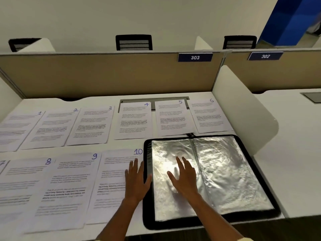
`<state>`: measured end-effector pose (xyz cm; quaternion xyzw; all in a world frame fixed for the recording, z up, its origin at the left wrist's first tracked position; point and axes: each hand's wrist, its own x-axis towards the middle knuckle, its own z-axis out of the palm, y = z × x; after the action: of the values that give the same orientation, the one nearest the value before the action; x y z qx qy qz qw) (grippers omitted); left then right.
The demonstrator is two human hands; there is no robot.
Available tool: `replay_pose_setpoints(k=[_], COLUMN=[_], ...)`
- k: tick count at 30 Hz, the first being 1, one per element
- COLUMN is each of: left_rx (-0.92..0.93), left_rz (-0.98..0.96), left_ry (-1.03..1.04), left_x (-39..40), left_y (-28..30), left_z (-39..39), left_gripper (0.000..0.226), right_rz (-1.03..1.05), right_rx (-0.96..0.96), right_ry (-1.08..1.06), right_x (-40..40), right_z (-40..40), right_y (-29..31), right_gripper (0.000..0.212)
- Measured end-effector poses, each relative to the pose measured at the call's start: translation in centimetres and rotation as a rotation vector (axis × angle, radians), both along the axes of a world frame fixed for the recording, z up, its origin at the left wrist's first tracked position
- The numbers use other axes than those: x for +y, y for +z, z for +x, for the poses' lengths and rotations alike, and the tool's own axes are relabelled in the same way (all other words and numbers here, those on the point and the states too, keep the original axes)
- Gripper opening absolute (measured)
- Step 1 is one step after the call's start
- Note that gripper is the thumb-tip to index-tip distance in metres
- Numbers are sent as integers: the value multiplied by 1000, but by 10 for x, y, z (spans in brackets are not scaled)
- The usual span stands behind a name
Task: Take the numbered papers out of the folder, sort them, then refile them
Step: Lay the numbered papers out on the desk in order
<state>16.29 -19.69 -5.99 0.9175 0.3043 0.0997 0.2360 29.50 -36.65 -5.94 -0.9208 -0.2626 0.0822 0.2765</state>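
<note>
A black folder (243, 150) lies open at the desk's front right, its shiny plastic sleeves (225, 171) showing no paper. Numbered sheets are spread in two rows: paper 1 (15, 129), paper 2 (50, 127), paper 3 (92, 126), paper 4 (133, 120), paper 5 (172, 117) and paper 6 (210, 115) at the back, paper 8 (22, 185), paper 9 (66, 188) and paper 10 (111, 181) in front. My left hand (137, 180) lies flat on paper 10's right edge. My right hand (184, 178) is spread flat over the folder's left sleeve.
A sheet at the far left edge, paper 7 (2, 164), is mostly cut off. A tan partition (107, 75) with a 303 label (195, 57) backs the white desk (132, 145). A white side divider (246, 112) stands right of the folder. Chair backs show behind.
</note>
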Motion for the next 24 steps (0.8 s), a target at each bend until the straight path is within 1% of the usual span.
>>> replay_pose_setpoints(k=[3, 7, 8, 10, 14, 19, 24], left_rx=[91, 128, 141, 158, 143, 142, 136], left_rz=[32, 54, 60, 55, 44, 48, 44], left_ry=[-24, -49, -56, -66, -81, -127, -164], left_x=[-32, -66, -73, -82, -91, -91, -88], left_y=[-2, -6, -6, -6, -5, -2, 0], left_z=[-15, -34, -38, -45, -54, -58, -70], left_gripper=[86, 97, 96, 88, 78, 76, 75], right_rz=[-26, -65, -61, -53, -26, -79, -130], right_rx=[34, 86, 98, 104, 89, 49, 51], right_ry=[35, 73, 76, 85, 123, 187, 180], right_x=[-23, -47, -52, -59, -69, -70, -60], right_z=[-13, -32, -37, -46, -65, -88, -115], right_y=[0, -3, -5, -7, -9, -5, -5], right_gripper=[94, 97, 97, 95, 90, 95, 96])
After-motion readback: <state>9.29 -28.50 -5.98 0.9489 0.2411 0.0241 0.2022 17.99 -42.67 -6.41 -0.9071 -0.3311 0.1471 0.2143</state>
